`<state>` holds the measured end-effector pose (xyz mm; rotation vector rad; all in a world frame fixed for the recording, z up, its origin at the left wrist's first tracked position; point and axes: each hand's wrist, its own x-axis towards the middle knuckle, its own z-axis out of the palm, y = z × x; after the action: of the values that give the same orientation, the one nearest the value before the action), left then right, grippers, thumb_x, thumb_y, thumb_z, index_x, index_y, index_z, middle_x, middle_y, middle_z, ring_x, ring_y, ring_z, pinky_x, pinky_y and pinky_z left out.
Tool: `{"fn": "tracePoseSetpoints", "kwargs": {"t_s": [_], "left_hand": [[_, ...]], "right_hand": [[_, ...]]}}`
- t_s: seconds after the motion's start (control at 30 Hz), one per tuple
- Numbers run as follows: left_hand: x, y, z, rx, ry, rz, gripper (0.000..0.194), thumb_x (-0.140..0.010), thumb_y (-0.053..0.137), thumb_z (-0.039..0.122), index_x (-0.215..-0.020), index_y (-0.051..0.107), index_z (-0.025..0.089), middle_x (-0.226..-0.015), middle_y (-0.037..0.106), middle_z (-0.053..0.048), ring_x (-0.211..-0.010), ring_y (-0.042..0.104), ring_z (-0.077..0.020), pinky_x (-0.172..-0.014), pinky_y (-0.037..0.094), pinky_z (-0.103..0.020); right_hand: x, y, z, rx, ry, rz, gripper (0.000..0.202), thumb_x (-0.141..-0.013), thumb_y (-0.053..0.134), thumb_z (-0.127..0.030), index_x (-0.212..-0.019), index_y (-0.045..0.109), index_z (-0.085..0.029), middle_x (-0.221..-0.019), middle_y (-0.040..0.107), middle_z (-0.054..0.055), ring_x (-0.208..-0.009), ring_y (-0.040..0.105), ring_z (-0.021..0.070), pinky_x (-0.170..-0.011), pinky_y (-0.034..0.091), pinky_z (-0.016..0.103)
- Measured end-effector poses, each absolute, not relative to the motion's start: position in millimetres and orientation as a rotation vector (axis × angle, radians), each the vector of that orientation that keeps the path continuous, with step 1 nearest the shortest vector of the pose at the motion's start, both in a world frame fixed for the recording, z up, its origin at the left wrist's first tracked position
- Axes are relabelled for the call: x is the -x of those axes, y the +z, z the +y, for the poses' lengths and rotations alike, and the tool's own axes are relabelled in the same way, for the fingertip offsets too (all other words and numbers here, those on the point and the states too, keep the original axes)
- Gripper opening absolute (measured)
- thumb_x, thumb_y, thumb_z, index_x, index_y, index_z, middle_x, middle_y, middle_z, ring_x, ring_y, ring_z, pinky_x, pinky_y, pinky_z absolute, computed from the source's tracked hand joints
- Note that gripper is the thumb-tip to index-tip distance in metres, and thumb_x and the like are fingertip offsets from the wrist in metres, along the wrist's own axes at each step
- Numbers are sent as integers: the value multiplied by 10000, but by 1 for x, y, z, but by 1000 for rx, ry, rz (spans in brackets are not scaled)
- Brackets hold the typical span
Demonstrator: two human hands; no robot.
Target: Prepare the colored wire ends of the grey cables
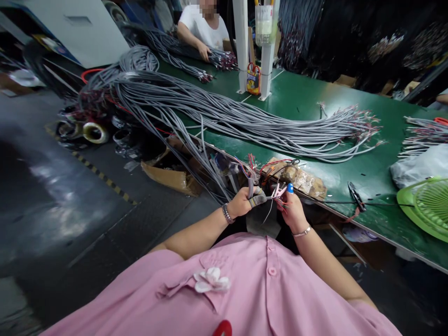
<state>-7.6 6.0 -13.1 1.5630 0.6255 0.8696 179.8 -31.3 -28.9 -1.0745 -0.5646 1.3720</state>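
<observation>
My left hand (pixel 245 200), with grey covers on some fingers, is closed around a grey cable (pixel 251 186) near the table edge. To its right, my right hand (pixel 292 210), a blue cover on one fingertip, is closed on thin coloured wires (pixel 282 203) at the cable's stripped end. A small pink clip-like piece (pixel 279 191) shows between the two hands; whether it is gripped cannot be made out. Just beyond the hands sits a worn, tape-covered block (pixel 301 179) with loose coloured wires beside it.
A long bundle of grey cables (pixel 245 114) crosses the green table (pixel 301 98). Pliers (pixel 356 196) and a green fan (pixel 429 205) are on the right. A white post (pixel 241 42) stands behind. Across the table a person (pixel 206 28) handles cables. An open cardboard box (pixel 171 179) lies below left.
</observation>
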Motion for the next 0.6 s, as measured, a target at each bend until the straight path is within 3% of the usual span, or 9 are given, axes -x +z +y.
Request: {"fn": "tracePoseSetpoints", "kwargs": {"t_s": [0.17,0.4,0.6], "left_hand": [[1,-19,7,-1594,838,630,421,-848,660,510,-723,619,111,-532,438,47,-524,373,-71,-527,321,-210],[-1,-27,5,-1605,798,621,428,-841,668,510,-705,592,112,-567,441,43,-545,367,-72,-533,312,-206],[1,-29,3,-1612,791,640,429,-838,666,510,-697,581,114,-586,429,45,-558,348,-74,-537,304,-208]], "right_hand": [[-173,-17,-26,949,1532,-345,465,-717,753,-617,-680,641,-168,-578,586,4,-409,363,58,-344,229,192],[-167,-15,-24,918,1471,-327,488,-703,777,-605,-618,582,-166,-485,416,-59,-413,302,45,-349,250,169],[-168,-16,-24,927,1455,-345,511,-696,771,-628,-613,541,-179,-478,394,-69,-407,294,46,-345,245,173]]}}
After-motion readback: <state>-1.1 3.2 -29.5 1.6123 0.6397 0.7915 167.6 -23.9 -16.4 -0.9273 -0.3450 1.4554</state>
